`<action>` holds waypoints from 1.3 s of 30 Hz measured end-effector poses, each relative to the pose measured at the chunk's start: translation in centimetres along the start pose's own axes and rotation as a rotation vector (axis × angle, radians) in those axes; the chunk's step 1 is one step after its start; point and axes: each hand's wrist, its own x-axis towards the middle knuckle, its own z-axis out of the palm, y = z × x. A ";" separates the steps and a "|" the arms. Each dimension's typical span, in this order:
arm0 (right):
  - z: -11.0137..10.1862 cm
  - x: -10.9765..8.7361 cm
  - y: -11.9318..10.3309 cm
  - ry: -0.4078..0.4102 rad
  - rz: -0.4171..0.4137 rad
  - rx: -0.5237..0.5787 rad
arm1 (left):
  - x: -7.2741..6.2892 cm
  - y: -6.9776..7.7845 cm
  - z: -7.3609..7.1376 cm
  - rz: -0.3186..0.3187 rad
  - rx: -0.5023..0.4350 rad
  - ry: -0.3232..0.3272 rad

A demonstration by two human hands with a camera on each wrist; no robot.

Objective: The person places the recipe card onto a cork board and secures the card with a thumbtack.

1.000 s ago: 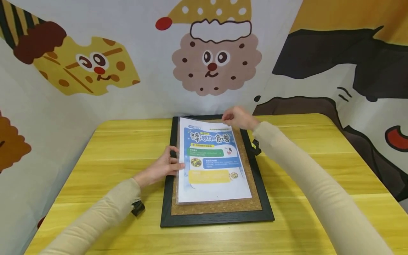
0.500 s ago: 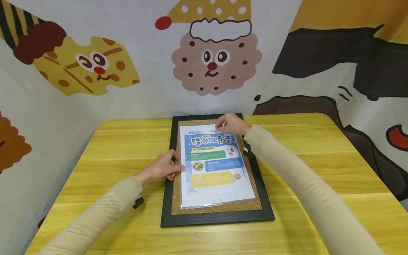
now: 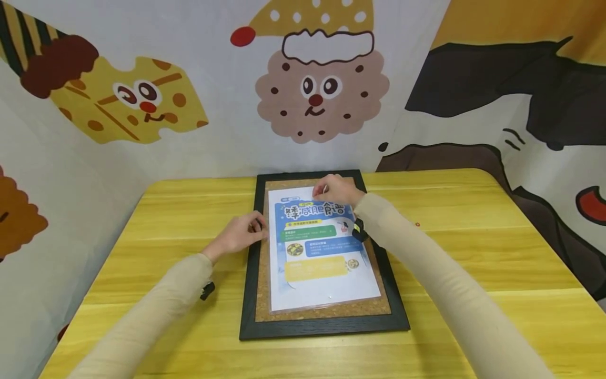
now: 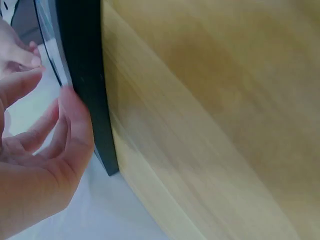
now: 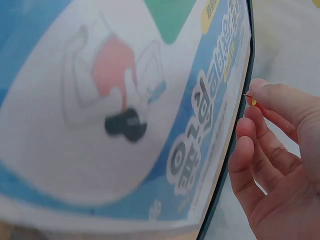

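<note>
A printed sheet (image 3: 322, 287) in a clear sleeve lies on a cork board (image 3: 326, 315) with a black frame (image 3: 322, 332). Its print shows large Chinese characters and blue, green and yellow panels. My right hand (image 3: 337, 189) is over the sheet's top edge. In the right wrist view, that hand (image 5: 277, 150) pinches a small yellow thumbtack (image 5: 254, 102) between thumb and index finger, its thin metal point toward the sheet. At the frame's left side, my left hand (image 3: 241, 231) has loosely bent fingers by the sheet's edge; in the left wrist view its index fingertip (image 4: 70, 95) is against the black frame.
The yellow wood-grain table (image 3: 189, 210) extends on both sides of the board. Behind it hangs a white cloth (image 3: 222, 131) with cartoon prints. A tiny red speck (image 3: 417, 225) shows on the table to the right.
The sheet has slid down and slightly right on the cork. My right hand has moved left and nearer along its top edge. The left thumb has come off the sheet's left edge.
</note>
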 end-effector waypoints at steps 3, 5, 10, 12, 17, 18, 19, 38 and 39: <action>0.4 0.2 0.0 0.012 -0.012 0.022 | 0.7 -0.5 -0.2 -0.008 -0.013 0.042; 0.6 0.3 0.0 0.026 -0.012 0.038 | 1.2 -0.8 -0.3 -0.048 -0.031 0.055; 0.9 0.7 0.1 0.061 0.014 0.070 | 2.3 -1.5 -0.4 -0.127 -0.096 0.043; 1.0 1.0 0.2 0.073 0.013 0.079 | 2.7 -1.7 -0.4 -0.138 -0.109 0.026; 1.1 1.7 0.2 0.085 -0.001 0.118 | 3.5 -2.3 -0.7 -0.143 -0.075 -0.061; 1.1 1.8 0.2 0.084 -0.002 0.124 | 3.6 -2.4 -0.7 -0.146 -0.066 -0.082; 1.1 1.9 0.2 0.082 0.000 0.129 | 3.7 -2.5 -0.8 -0.152 -0.057 -0.103; 2.3 3.9 0.3 0.121 -0.055 0.143 | 3.9 -2.3 -1.0 -0.218 -0.065 -0.179; 2.3 4.0 0.2 0.122 -0.058 0.142 | 3.9 -2.2 -1.0 -0.225 -0.082 -0.174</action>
